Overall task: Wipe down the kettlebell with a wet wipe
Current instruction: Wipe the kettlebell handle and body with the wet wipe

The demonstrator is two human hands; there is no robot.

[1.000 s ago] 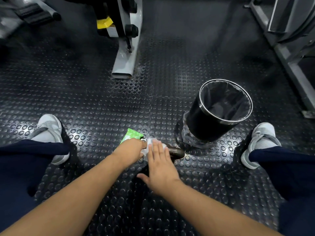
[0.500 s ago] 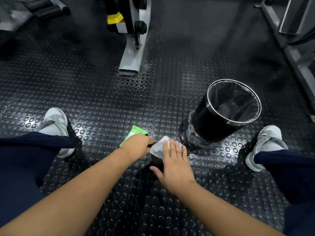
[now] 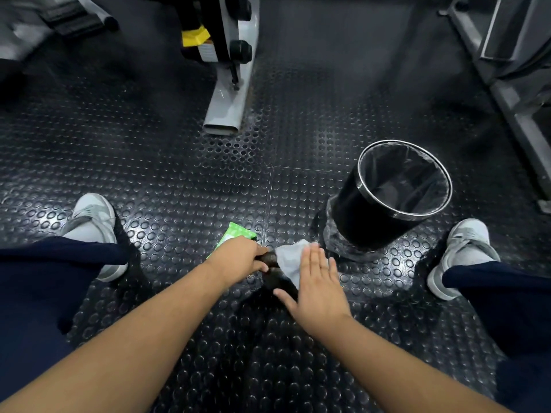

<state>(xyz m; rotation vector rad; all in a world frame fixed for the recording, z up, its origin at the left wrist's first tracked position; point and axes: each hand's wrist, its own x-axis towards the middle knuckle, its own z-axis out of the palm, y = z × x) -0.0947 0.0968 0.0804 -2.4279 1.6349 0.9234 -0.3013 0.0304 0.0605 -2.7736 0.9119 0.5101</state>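
A: The left hand [image 3: 238, 260] is curled round the kettlebell [image 3: 272, 275], probably its handle, down on the floor [image 3: 179, 180]!
B: The right hand [image 3: 319, 281] lies flat, fingers straight, pressing the wet wipe [image 3: 290, 259] onto it.

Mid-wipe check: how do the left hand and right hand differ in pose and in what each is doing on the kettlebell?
The left hand is curled, gripping the dark metal kettlebell; the right hand lies flat with straight fingers. The left hand touches bare metal; the right hand presses the crumpled white wet wipe against the kettlebell. Both hands are on the kettlebell, low over the studded black rubber floor.
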